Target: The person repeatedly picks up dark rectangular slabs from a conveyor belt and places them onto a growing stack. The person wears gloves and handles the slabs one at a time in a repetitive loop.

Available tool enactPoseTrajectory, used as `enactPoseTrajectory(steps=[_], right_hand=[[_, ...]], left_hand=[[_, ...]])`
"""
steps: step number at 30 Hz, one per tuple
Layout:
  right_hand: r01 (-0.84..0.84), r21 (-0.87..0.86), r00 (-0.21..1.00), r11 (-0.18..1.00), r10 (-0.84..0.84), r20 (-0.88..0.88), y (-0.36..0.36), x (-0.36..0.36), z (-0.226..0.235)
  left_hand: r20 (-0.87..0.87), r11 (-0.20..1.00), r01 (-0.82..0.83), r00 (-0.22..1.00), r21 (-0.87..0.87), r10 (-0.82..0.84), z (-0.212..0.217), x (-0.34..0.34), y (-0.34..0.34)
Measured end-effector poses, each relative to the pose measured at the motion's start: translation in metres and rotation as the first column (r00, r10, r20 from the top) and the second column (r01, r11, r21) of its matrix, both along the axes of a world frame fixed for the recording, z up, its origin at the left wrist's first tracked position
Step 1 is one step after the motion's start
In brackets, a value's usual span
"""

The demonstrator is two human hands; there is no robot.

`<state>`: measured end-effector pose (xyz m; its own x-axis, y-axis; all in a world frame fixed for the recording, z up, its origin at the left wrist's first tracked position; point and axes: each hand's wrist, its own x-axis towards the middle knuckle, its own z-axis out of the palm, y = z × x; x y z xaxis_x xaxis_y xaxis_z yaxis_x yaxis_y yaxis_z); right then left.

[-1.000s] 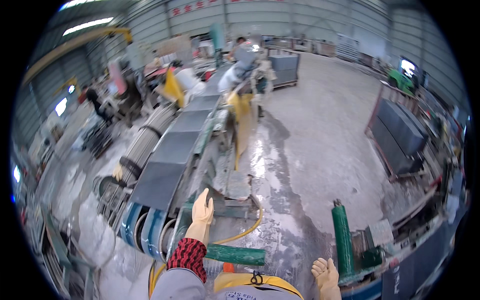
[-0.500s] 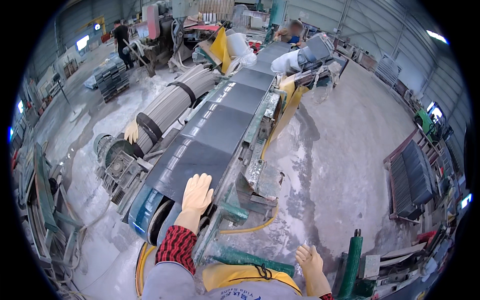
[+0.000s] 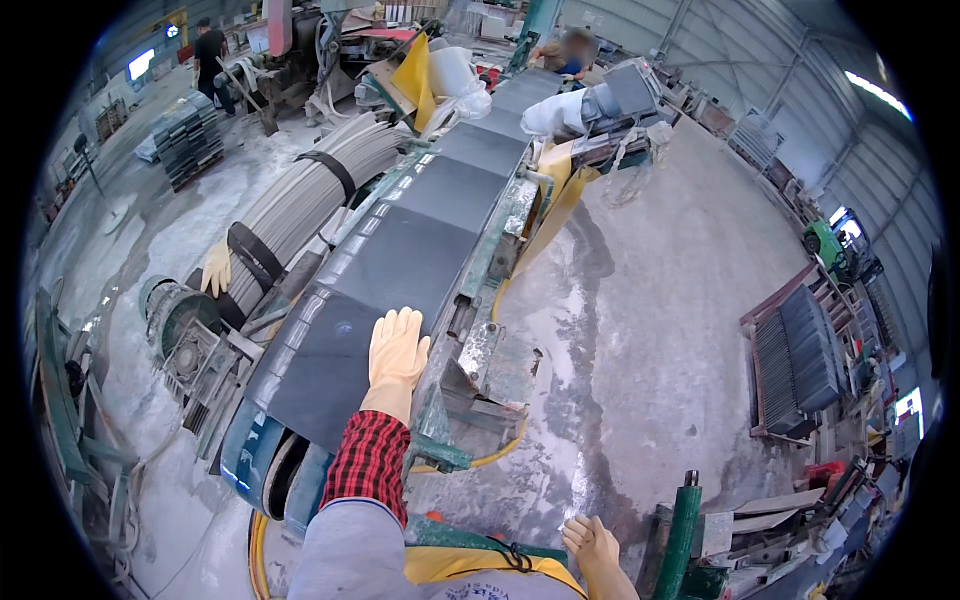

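A row of dark grey stone slabs lies end to end on a long conveyor [image 3: 447, 387] running away from me. My left hand [image 3: 397, 352], in a cream rubber glove, rests with its fingers stretched out along the right side of the nearest slab [image 3: 318, 345]. Its red and black checked cuff shows below the glove. Low at the right, my right hand [image 3: 590, 541], gloved alike, hangs off the conveyor with its fingers curled in. Nothing shows in it. A green upright post [image 3: 680, 535] stands to its right.
Left of the conveyor lie a strapped bundle of long pale strips [image 3: 300, 210], a loose glove [image 3: 216, 267] and a motor [image 3: 178, 318]. A rack of dark slabs [image 3: 790, 360] stands right. One person [image 3: 572, 55] is at the conveyor's far end, another [image 3: 210, 62] far left.
My left hand has slid farther forward along the nearest slab, its arm stretched out more. The right hand has dropped slightly lower in the picture, and the whole view has shifted.
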<state>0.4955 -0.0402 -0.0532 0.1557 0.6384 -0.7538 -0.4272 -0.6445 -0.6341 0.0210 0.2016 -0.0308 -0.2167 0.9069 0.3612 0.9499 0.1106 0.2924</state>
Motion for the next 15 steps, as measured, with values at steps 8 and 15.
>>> enactPoseTrajectory(steps=[8,15], right_hand=[[-0.338,-0.106,0.941,0.935,0.336,-0.037,0.019,-0.016,-0.028],[-0.688,-0.025,0.726,0.725,0.686,-0.05,0.001,-0.005,-0.039]], left_hand=[[-0.033,0.996,0.074,0.997,-0.048,-0.075,0.018,-0.003,-0.096],[-0.073,0.999,0.028,0.997,0.031,-0.025,0.022,-0.016,-0.21]])
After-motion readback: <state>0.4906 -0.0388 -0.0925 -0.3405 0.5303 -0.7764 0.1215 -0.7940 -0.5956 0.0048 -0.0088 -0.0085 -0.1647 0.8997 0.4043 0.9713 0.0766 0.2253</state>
